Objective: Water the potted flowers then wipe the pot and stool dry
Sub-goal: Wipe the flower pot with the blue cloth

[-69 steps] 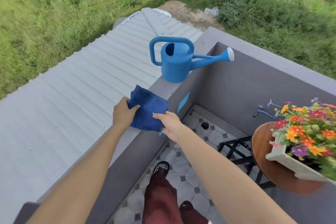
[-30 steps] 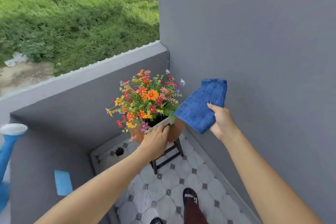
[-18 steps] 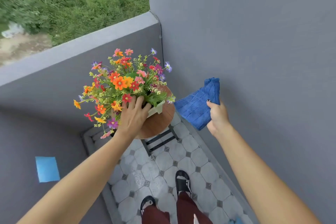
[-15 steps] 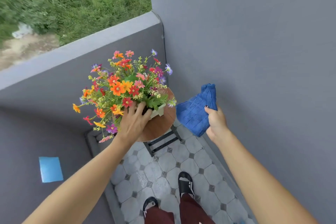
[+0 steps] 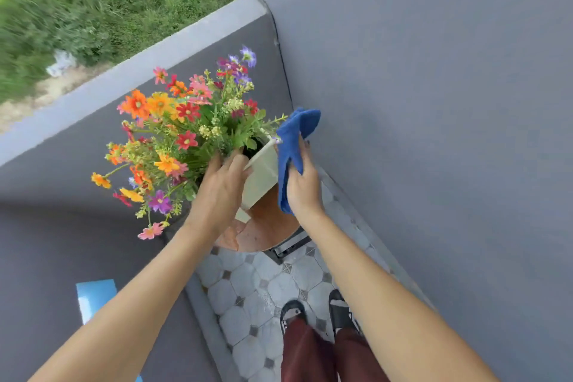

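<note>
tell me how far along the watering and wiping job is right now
Watering looks done: no watering can is in view, and the stool top shows a wet sheen. In hand: the left hand grips the tilted white pot at its rim, while the right hand holds the blue cloth against the pot's side. Left: finishing the pot, then wiping the stool dry.

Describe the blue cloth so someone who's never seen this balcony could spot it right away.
In the corner where the tall grey wall meets the low parapet, a white pot of flowers sits tilted on a round brown stool. The blue cloth hangs against the pot's right side, gripped by the right hand.
</note>
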